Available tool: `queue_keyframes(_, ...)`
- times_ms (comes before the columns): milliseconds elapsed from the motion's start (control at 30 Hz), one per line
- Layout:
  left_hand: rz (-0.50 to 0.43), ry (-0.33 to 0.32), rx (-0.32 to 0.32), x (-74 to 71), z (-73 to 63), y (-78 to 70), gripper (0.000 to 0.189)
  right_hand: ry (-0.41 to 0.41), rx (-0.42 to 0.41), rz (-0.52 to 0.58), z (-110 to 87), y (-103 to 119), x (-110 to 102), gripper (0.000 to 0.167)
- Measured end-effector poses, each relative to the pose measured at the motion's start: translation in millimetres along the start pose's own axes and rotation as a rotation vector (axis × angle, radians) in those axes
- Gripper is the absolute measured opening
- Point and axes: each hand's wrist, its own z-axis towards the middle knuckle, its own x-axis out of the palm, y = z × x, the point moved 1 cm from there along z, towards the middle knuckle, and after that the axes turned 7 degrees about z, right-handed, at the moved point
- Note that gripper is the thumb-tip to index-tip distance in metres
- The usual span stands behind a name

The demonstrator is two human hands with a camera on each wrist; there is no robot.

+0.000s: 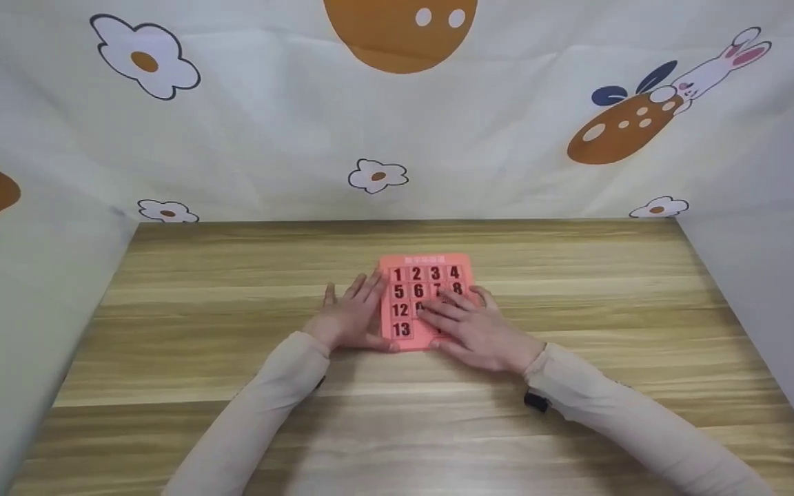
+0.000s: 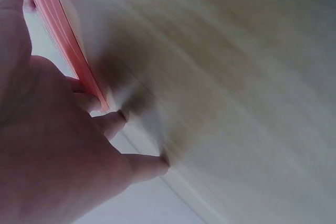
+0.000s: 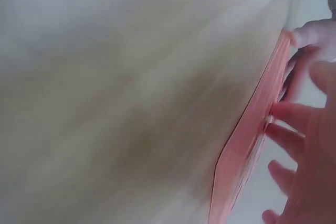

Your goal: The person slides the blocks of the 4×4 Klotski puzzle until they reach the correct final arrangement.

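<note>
A flat pink number slide puzzle point(image 1: 426, 260) lies on the wooden table, its tiles bearing black numerals. Rows 1 to 4 and 5 to 8 show at the top, with 12 and 13 below on the left. Against the puzzle's left edge rests my left hand point(image 1: 350, 322), its thumb by the lower left corner. In the left wrist view its fingers are spread, some touching the table. My right hand point(image 1: 486, 337) lies over the lower right tiles with fingers extended, the thumb near the bottom edge. Several tiles are hidden under it.
The wooden table point(image 1: 231, 289) stretches around the puzzle on all sides. Beyond its back edge hangs a pale cloth point(image 1: 266, 124) printed with flowers, carrots and a rabbit, and similar cloth borders the left and right sides.
</note>
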Motion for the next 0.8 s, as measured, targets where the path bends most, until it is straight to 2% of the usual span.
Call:
queue_keyframes(67, 0.0, -0.001, 0.004, 0.1, 0.8, -0.3, 0.118, 0.002, 0.002, -0.014, 3.2, 2.3, 0.0, 0.057)
queue_keyframes(267, 0.012, -0.002, 0.002, 1.4, 1.3, -0.3, 0.119, 0.092, -0.08, 0.04, 6.3, 16.7, 4.7, 0.058)
queue_keyframes(333, 0.016, 0.002, -0.003, 2.0, 1.2, -0.3, 0.119, 0.084, -0.088, 0.039, 5.8, 19.3, 3.9, 0.057)
queue_keyframes(500, -0.011, 0.008, 0.001, 2.3, -0.6, -0.2, 0.119, 0.011, -0.067, -0.024, 1.5, 19.9, -6.9, 0.05)
queue_keyframes(633, -0.007, 0.013, -0.005, 1.3, -1.1, 0.5, 0.119, 0.05, -0.056, -0.003, 4.5, 20.7, -9.6, 0.054)
queue_keyframes(800, -0.002, 0.01, -0.003, 0.7, -0.3, 0.2, 0.118, 0.113, -0.026, 0.04, 17.8, 21.9, -1.4, 0.061)
